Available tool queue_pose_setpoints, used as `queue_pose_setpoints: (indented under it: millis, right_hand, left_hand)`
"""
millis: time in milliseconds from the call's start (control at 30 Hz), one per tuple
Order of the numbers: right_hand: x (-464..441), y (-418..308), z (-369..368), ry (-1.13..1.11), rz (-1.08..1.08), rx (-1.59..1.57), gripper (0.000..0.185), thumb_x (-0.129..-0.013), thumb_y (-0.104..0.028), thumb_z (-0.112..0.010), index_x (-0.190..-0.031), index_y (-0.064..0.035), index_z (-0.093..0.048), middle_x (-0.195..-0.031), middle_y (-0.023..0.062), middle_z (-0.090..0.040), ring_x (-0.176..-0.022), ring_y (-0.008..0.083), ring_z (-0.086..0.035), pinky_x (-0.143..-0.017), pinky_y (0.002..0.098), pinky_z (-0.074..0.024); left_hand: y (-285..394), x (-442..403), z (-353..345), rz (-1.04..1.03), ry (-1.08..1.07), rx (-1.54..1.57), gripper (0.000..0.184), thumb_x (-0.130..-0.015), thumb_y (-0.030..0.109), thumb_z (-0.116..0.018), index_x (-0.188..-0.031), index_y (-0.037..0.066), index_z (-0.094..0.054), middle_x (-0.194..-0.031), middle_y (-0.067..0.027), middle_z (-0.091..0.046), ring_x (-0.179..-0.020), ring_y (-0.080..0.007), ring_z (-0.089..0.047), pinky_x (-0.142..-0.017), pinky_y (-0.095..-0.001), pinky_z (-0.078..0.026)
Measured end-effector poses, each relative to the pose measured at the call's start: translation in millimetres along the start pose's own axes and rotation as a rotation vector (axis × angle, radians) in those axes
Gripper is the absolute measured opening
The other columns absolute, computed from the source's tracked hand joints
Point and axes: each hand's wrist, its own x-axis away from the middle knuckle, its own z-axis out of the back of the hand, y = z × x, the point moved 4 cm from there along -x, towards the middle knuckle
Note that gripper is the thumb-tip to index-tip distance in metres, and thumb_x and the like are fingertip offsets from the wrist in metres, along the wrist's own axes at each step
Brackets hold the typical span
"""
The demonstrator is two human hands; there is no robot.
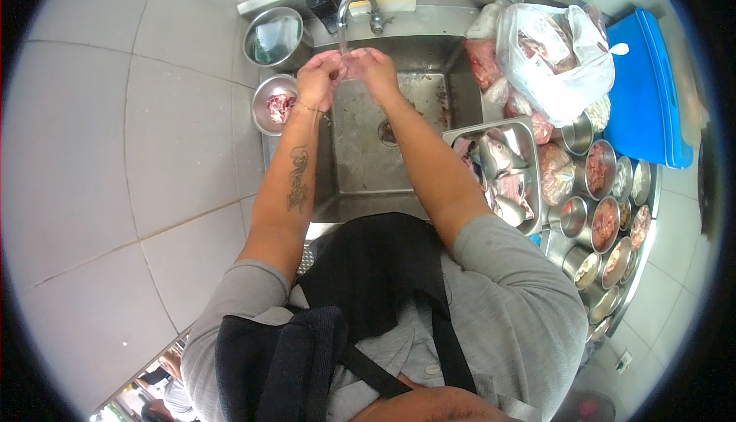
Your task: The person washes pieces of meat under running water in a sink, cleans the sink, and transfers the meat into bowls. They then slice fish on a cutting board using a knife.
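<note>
My left hand [319, 78] and my right hand [370, 69] meet under the running faucet [356, 0], over the far left part of the steel sink [376, 192]. Between them a pale pink piece of raw flesh [349, 66] is gripped by the fingers of both. Its exact kind is hard to make out, as the fingers partly cover it. Water falls onto it. Close to my left wrist stands a small steel bowl [261, 106] with bits of red and white raw meat [280, 108].
A steel tray [536, 192] of cut fish [498, 157] rests at the sink's right edge. Beyond it are bagged meat [548, 46], several steel containers of food [604, 223] and a blue bin [644, 92]. A steel pot [307, 37] and black bottle [322, 8] stand at back left.
</note>
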Motion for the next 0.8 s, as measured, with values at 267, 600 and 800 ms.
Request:
queue_pose_setpoints:
  millis: [267, 600, 800]
  right_hand:
    - [7, 1, 1, -0.029, 0.307, 0.544, 0.036, -0.095, -0.009, -0.062, -0.13, -0.0051, -0.065, -0.11, 0.0099, -0.074, -0.095, 0.014, -0.07, -0.084, 0.0304, -0.0539]
    - [0, -32, -25, -0.133, 0.433, 0.66, 0.025, -0.089, -0.01, -0.066, -0.112, -0.0102, -0.075, -0.098, 0.0122, -0.075, -0.094, 0.0283, -0.073, -0.087, 0.037, -0.0553]
    - [4, -11, -11, -0.122, 0.083, 0.771, 0.031, -0.088, -0.013, -0.071, -0.119, -0.0078, -0.073, -0.102, 0.0112, -0.076, -0.09, 0.0219, -0.072, -0.084, 0.0354, -0.0553]
  left_hand:
    - [-2, -4, 9, 0.008, 0.086, -0.059, 0.011, -0.098, 0.01, -0.066, -0.106, 0.005, -0.061, -0.091, -0.0036, -0.067, -0.077, -0.0112, -0.062, -0.066, -0.0225, -0.051]
    - [16, 1, -4, 0.08, -0.086, 0.144, 0.017, -0.099, 0.009, -0.061, -0.113, 0.0, -0.065, -0.092, -0.0031, -0.07, -0.072, -0.0092, -0.062, -0.065, -0.022, -0.052]
    - [16, 10, 13, 0.002, 0.123, -0.374, 0.015, -0.097, 0.013, -0.066, -0.103, 0.001, -0.073, -0.087, -0.0026, -0.071, -0.07, -0.0084, -0.059, -0.062, -0.0188, -0.046]
